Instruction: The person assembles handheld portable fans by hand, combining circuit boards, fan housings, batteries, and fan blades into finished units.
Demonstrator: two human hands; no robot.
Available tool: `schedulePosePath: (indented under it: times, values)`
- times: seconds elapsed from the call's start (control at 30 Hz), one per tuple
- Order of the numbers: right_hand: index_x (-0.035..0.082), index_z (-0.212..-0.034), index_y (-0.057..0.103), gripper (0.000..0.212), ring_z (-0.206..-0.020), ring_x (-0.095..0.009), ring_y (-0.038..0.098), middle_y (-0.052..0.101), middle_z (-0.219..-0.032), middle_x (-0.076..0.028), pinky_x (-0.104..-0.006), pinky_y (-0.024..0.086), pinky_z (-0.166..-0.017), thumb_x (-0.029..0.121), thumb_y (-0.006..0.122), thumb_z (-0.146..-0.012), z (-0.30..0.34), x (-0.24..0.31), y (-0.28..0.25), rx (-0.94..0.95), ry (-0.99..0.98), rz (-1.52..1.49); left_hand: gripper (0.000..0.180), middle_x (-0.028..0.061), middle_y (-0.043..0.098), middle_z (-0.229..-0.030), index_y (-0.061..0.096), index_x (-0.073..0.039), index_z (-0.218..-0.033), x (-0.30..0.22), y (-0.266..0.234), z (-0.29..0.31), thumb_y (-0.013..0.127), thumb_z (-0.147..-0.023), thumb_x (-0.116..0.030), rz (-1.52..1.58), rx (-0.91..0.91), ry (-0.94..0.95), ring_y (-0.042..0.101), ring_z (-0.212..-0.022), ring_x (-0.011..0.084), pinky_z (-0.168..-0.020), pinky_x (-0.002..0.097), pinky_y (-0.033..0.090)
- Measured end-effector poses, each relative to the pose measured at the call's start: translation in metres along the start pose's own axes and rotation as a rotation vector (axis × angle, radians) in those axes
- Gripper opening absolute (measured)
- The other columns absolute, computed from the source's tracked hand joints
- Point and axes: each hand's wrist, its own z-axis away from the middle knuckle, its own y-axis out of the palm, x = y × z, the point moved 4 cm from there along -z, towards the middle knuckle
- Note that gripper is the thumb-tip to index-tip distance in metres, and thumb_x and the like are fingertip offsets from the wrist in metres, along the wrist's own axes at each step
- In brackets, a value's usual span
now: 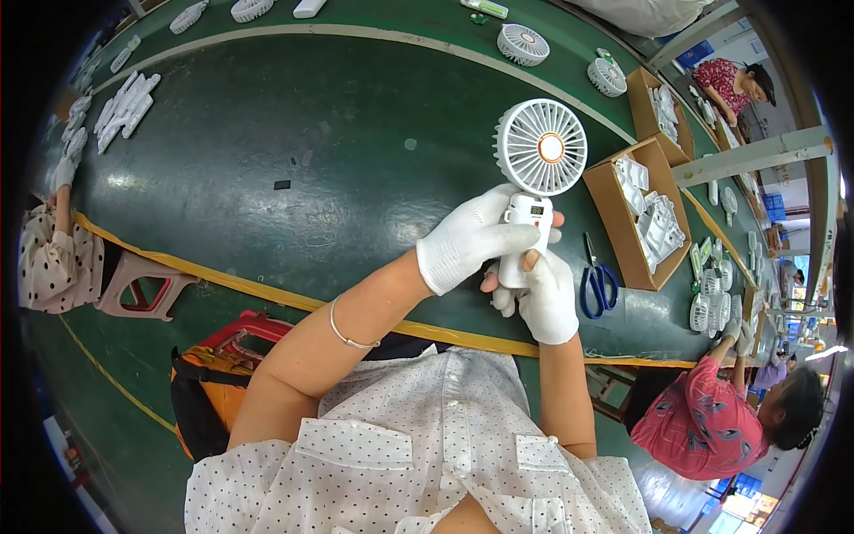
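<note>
White fan [536,184] looks assembled, head [541,147] joined to handle [531,214], held above the bench [231,187], left hand [478,233] closed around upper handle, right hand [549,301] curled on lower end; can't tell what remains to do.

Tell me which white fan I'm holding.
The white fan between your left hand and right hand, with a small dark display on its handle; your hands touch none of the other fans.
</note>
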Motion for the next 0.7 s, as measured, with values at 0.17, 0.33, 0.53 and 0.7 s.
schedulePosePath:
  times: [0.17,0.33,0.53,0.7]
  values:
    - [-0.002,-0.103,0.06,0.061,-0.05,-0.015,0.058,0.066,-0.073,-0.011,-0.0249,0.043,-0.042,0.059,0.054,-0.096,-0.007,0.0,0.001,0.031,0.048,-0.177,0.044,0.0128,0.062,-0.12,0.048,0.004,-0.132,-0.005,-0.003,0.001,0.057,-0.098,-0.022,0.145,0.036,-0.065,0.062,-0.101,0.0153,-0.084,0.0279,0.053]
    - [0.004,-0.111,0.061,0.068,-0.043,-0.018,0.052,0.064,-0.074,-0.011,-0.0277,0.04,-0.035,0.068,0.046,-0.094,-0.017,-0.039,-0.012,0.525,0.077,-0.981,0.044,0.0076,0.061,-0.115,0.05,0.004,-0.132,0.005,-0.003,-0.006,0.061,-0.099,-0.023,0.077,0.023,-0.012,0.06,-0.094,0.0124,-0.088,0.0277,0.05]
    - [0.017,-0.146,0.041,0.074,-0.061,-0.028,0.06,0.068,-0.097,-0.02,-0.0295,0.041,-0.036,0.067,0.051,-0.091,-0.015,-0.015,0.005,0.335,0.072,-1.006,0.048,0.0126,0.062,-0.118,0.05,0.005,-0.131,-0.003,-0.009,-0.004,0.071,-0.091,-0.013,-0.16,-0.15,0.014,0.061,-0.106,0.0167,-0.094,0.031,0.051]
    - [0.006,-0.138,0.046,0.069,-0.073,-0.028,0.065,0.067,-0.097,-0.018,-0.0306,0.049,-0.046,0.042,0.071,-0.085,-0.011,-0.028,0.002,0.33,0.074,-0.854,0.041,0.0092,0.063,-0.111,0.056,0.003,-0.126,-0.003,-0.004,-0.002,0.069,-0.091,-0.012,-0.394,-0.135,-0.028,0.062,-0.096,0.0129,-0.084,0.0265,0.052]
